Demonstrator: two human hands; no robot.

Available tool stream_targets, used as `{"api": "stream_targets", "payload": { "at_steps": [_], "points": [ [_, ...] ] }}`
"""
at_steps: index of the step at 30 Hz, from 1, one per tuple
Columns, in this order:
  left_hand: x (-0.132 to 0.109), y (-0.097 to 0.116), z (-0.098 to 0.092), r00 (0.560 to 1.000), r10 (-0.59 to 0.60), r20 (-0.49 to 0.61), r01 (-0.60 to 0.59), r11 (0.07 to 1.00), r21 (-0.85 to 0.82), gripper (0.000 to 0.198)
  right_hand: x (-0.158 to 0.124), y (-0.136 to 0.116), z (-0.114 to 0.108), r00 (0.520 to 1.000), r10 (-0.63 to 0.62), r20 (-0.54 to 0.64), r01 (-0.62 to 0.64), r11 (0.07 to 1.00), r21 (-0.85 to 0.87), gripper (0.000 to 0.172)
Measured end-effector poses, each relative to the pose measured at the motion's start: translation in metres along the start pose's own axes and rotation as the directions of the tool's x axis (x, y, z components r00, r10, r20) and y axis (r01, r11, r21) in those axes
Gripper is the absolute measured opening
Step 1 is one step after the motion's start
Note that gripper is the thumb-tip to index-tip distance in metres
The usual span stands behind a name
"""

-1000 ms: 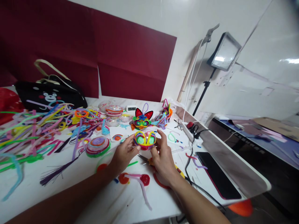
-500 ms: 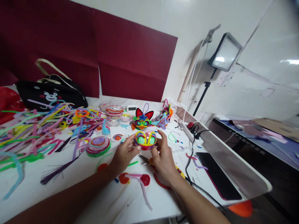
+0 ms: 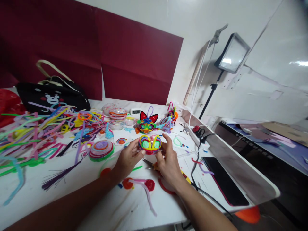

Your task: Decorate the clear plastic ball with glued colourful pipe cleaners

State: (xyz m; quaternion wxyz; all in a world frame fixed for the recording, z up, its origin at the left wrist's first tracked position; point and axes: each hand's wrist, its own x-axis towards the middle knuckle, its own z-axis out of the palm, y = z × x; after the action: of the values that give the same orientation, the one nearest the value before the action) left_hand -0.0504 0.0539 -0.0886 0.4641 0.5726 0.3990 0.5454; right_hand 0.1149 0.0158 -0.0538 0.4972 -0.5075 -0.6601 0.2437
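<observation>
Both hands hold a small round pipe-cleaner figure (image 3: 149,144) with red, yellow and green loops, just above the white table (image 3: 79,195). My left hand (image 3: 127,158) grips its left side with thumb and fingers. From the right, my right hand (image 3: 167,162) pinches its other side. A finished figure with red ears (image 3: 146,123) stands behind it. Scissors (image 3: 150,164) lie under my hands.
A big heap of coloured pipe cleaners (image 3: 40,131) covers the left. A coiled disc (image 3: 101,150), small clear dishes (image 3: 117,118), a black bear bag (image 3: 51,96), a power strip with cables (image 3: 197,134), a black phone (image 3: 225,184) and a lamp (image 3: 231,53) surround the work spot.
</observation>
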Motion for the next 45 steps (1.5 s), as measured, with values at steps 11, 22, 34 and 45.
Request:
{"api": "stream_targets", "payload": {
  "at_steps": [11,22,34,45],
  "points": [
    [-0.0008,0.0047,0.0023,1.000,-0.010,-0.007,0.010,1.000,-0.007,0.071,-0.0001,-0.0001,0.0004,1.000,-0.017,-0.004,0.017,1.000,-0.014,0.062],
    [-0.0009,0.0027,0.0016,1.000,-0.002,0.007,0.002,1.000,-0.002,0.071,0.0002,-0.0002,0.0005,1.000,0.013,0.009,-0.013,1.000,-0.007,0.064],
    [-0.0010,0.0015,0.0019,1.000,-0.022,-0.014,0.022,1.000,0.003,0.074,-0.0005,-0.0021,-0.0002,1.000,0.015,0.008,-0.015,1.000,0.015,0.062],
    [-0.0014,-0.0024,0.0018,1.000,-0.025,-0.015,0.025,1.000,-0.010,0.076,0.0011,-0.0002,-0.0007,1.000,0.027,0.014,-0.027,1.000,0.011,0.063]
  ]
}}
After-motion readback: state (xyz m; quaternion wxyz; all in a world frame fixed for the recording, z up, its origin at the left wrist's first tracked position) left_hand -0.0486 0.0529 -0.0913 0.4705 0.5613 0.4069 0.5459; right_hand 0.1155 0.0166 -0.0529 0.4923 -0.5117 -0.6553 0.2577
